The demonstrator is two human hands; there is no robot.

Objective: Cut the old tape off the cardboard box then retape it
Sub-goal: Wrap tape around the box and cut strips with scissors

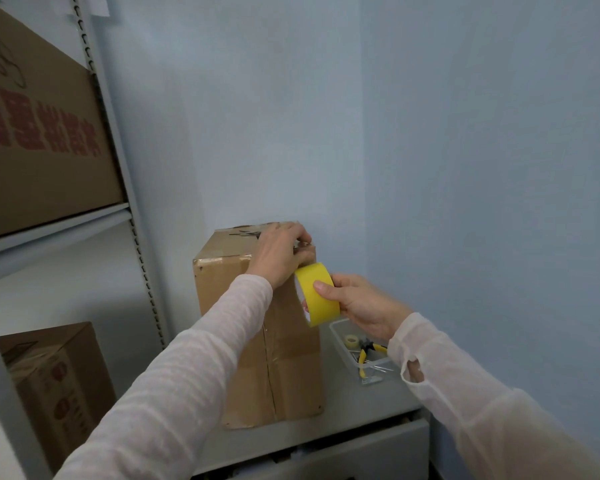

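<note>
**Starting the fresh strip**

The right hand gripped the yellow tape roll. The left hand curled over the cardboard box at its top corner. Best to pin the end firmly, then pull taut. The box stood upright on the grey cabinet top, long axis vertical, seam facing me.

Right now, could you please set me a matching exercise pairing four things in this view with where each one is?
Things:
1. yellow tape roll
2. left hand
3. pliers
4. cardboard box

Places:
A. in the clear tray
B. standing on the grey cabinet top
C. resting on top of the cardboard box
D. held by the right hand

Pairs: 1-D, 2-C, 3-A, 4-B.
</note>
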